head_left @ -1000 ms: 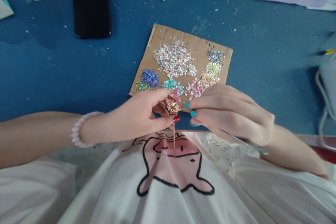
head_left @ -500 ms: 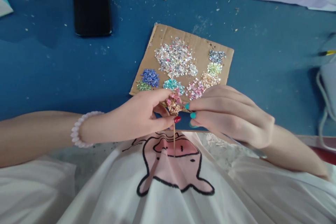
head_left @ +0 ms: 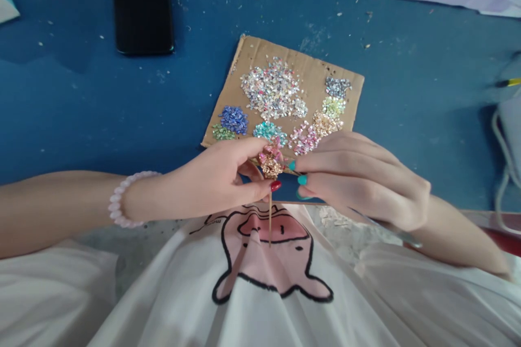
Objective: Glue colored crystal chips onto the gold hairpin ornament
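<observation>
Pinched between thumb and fingertips of the left hand (head_left: 211, 184) is a small gold-and-pink gem ornament (head_left: 270, 161) mounted on a thin wooden stick (head_left: 269, 222), which hangs down towards six o'clock over the shirt print. The left hand is closed around the ornament's base. The right hand (head_left: 366, 179) is curled nearly shut at three o'clock of the ornament, its teal-nailed fingertips (head_left: 302, 179) pressed together against the ornament; a slim tool seems to be gripped in it, though this cannot be told for sure.

Just beyond the hands, at twelve o'clock, a flat cardboard sheet (head_left: 252, 49) is laid on the blue table (head_left: 61, 108) and serves as a tray. Sorted heaps of gems are held on it: a large silver heap (head_left: 271, 88) in the middle, blue (head_left: 233, 119) and green (head_left: 222, 132) at eight o'clock, turquoise (head_left: 266, 130) and pink (head_left: 303, 138) nearest the hands, and peach, pale green and grey at three o'clock. A black phone (head_left: 142, 5) is seen at ten o'clock, well apart.
</observation>
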